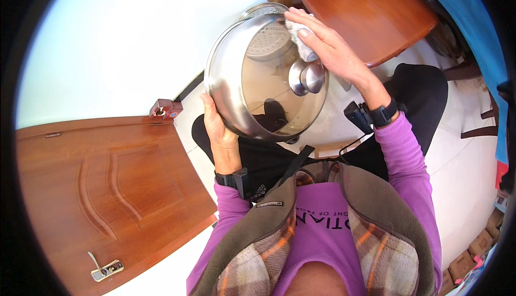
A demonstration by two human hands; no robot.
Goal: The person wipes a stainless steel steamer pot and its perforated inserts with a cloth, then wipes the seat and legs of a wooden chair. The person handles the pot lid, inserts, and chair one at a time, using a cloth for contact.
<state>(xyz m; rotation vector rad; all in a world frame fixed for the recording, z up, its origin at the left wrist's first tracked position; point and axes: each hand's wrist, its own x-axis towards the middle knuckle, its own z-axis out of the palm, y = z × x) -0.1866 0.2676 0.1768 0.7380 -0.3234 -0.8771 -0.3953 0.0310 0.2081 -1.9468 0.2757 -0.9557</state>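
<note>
A domed pot lid (227, 78) of steel with a glass window and a round metal knob (312, 77) is held up over my lap, tilted. My left hand (217, 124) grips its lower left rim, thumb on the outer side. My right hand (322, 40) presses a pale, fluffy cloth (300, 38) against the upper right of the lid, near the knob. Behind the lid stands a perforated steel steamer (264, 10), partly hidden and partly seen through the glass.
A wooden chair (363, 10) stands ahead to the right. To the left is a brown wooden door (145, 183) with a metal handle (107, 271), beside a white wall (121, 54). Cardboard boxes (463, 265) line the far right, and a blue cloth (479, 34) hangs there.
</note>
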